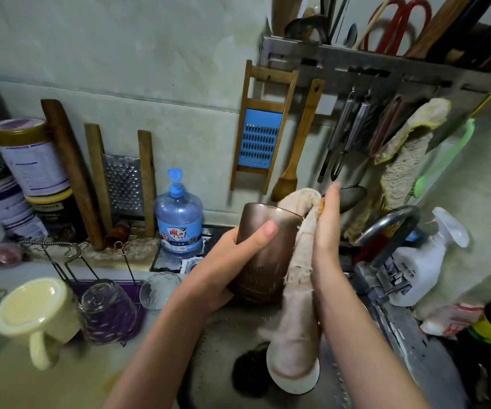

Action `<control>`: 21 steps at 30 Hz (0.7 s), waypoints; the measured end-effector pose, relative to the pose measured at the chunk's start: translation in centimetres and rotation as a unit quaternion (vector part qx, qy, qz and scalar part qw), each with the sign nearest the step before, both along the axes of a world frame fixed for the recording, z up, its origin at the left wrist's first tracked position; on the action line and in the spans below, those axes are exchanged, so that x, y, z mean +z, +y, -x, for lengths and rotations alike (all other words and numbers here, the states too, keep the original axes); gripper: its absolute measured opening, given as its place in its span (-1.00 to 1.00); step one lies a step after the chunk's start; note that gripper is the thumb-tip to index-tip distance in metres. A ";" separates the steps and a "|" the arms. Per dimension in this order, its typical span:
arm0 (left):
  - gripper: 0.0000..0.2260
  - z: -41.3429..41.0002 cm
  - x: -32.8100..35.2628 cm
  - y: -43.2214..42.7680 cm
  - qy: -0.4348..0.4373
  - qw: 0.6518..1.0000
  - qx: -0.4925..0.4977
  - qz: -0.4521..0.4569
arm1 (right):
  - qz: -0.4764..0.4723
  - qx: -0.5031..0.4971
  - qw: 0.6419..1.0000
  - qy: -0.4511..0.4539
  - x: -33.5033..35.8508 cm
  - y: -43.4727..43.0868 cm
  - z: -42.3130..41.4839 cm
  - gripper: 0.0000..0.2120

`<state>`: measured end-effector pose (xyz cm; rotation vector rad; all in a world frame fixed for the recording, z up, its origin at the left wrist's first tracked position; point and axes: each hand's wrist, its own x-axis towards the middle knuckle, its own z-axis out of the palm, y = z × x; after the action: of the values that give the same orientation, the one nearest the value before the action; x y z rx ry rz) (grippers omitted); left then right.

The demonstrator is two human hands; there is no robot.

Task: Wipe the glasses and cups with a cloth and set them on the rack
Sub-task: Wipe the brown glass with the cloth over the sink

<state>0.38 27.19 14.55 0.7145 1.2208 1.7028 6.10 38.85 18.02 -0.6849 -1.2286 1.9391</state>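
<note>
My left hand (238, 255) grips a brown tinted glass (263, 252) upright over the sink. My right hand (327, 231) presses a pale cloth (299, 261) against the glass's right side with straight fingers; the cloth drapes over the rim and hangs down. On the wire rack (70, 261) at the left sit an upturned cream mug (36, 314) and two upturned clear glasses (105, 311), (160, 290). A pink and white cup (294, 367) lies in the sink under the cloth's end.
The steel sink (400, 335) has a faucet (386, 228) on its right, beside a white spray bottle (421, 261). A blue soap bottle (178, 216) stands behind the sink. Tins, graters and a rolling pin line the wall at left; utensils hang from a wall rail (386, 69).
</note>
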 end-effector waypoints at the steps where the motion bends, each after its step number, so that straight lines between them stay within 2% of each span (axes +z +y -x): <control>1: -0.51 -0.2 0.0 0.1 -0.029 1.000 0.003 -0.007 | -0.012 0.029 0.999 0.006 0.0 -0.4 0.1 -0.36; 3: -0.45 -0.2 -0.1 0.7 -0.065 0.996 0.055 -0.020 | -0.105 0.065 0.992 -0.033 -0.5 -2.1 0.1 -0.26; 5: -0.40 -0.2 -0.1 1.1 -0.043 0.993 0.104 -0.036 | -0.211 0.090 0.971 -0.060 -1.6 -4.0 -0.7 -0.23; 8: -0.51 0.6 0.3 1.1 0.012 0.987 0.159 -0.017 | -0.382 0.108 0.912 -0.102 -2.8 -6.4 -2.6 -0.46; 9: -0.52 1.0 0.4 1.1 0.033 0.985 0.172 -0.005 | -0.434 0.114 0.885 -0.120 -3.6 -6.8 -3.1 -0.44; 11: -0.46 1.5 0.5 1.0 0.045 0.986 0.158 0.009 | -0.486 0.127 0.857 -0.113 -4.2 -6.8 -3.8 -0.40; 13: -0.54 1.3 0.5 0.9 0.011 0.991 0.131 -0.008 | -0.486 0.136 0.859 -0.089 -3.9 -5.8 -3.3 -0.47; 15: -0.65 0.5 0.5 0.8 -0.004 0.994 0.109 -0.027 | -0.452 0.112 0.880 -0.093 -2.9 -4.4 -2.2 -0.53; 18: -0.56 -0.4 0.1 0.7 -0.047 0.996 0.068 -0.024 | -0.376 0.051 0.921 -0.083 -1.4 -2.4 -0.7 -0.30; 19: -0.56 -0.4 0.0 0.7 -0.042 0.996 0.072 -0.025 | -0.334 0.050 0.937 -0.090 -1.3 -1.9 -0.4 -0.27; 21: -0.57 -0.6 0.1 0.5 -0.032 0.995 0.085 -0.044 | -0.267 0.090 0.956 -0.084 -1.5 -2.0 -0.7 -0.36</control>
<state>0.99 27.69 14.64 0.6179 1.1966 1.9137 6.80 36.84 16.54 -0.4694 -1.8805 1.5914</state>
